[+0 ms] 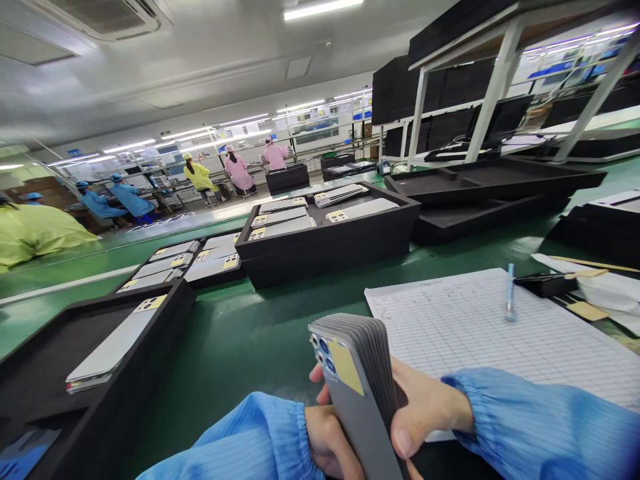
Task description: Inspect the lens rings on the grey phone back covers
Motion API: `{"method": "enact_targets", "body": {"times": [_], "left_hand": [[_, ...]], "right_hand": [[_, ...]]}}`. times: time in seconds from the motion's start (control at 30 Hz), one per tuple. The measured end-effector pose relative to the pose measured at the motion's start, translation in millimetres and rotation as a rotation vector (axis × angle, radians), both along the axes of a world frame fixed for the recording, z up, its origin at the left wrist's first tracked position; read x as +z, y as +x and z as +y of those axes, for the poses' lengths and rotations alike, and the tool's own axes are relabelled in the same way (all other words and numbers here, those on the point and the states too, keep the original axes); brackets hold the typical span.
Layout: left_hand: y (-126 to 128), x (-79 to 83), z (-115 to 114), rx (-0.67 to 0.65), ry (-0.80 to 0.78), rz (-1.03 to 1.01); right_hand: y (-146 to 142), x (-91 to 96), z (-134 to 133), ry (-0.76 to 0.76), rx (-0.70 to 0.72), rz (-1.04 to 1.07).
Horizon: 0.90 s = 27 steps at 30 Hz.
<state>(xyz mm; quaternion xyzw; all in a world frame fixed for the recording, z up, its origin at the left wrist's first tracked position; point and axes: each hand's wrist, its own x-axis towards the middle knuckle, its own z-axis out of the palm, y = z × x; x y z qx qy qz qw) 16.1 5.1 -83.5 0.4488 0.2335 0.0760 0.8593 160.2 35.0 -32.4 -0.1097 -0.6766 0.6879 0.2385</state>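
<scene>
Both my hands grip one stack of several thin grey phone back covers (357, 380), held upright at the bottom centre; the front cover has camera holes and a yellow sticker. My left hand (327, 443) wraps the stack's lower left. My right hand (425, 410) clasps its right side, thumb on the front. Blue sleeves cover both arms. A gridded paper sheet (480, 327) lies just behind my right hand.
Black foam trays (320, 247) holding more covers stand on the green table; another black tray (125, 373) sits at left. A blue pen (510, 293) rests on the sheet. Black trays and white shelving (495, 87) fill the right. Several gowned workers (237, 170) sit far behind.
</scene>
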Motion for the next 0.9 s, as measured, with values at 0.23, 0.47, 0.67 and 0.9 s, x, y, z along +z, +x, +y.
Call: {"method": "enact_targets", "body": {"times": [0.23,0.47,0.67,0.9], "left_hand": [[0,3.8,0,0.06,-0.119,-0.176],[-2,-15.9,-1,0.54,-0.174,-0.374],[-1,-13.2,-1,0.615,-0.217,-0.392],[0,1.6,-2,0.64,-0.292,-0.369]], "right_hand": [[1,9.4,2,-0.22,0.019,0.062],[0,-1.7,8,-0.201,-0.176,0.043],[1,2.8,8,-0.158,-0.164,0.033],[4,2.2,11,-0.222,-0.077,0.054]]}}
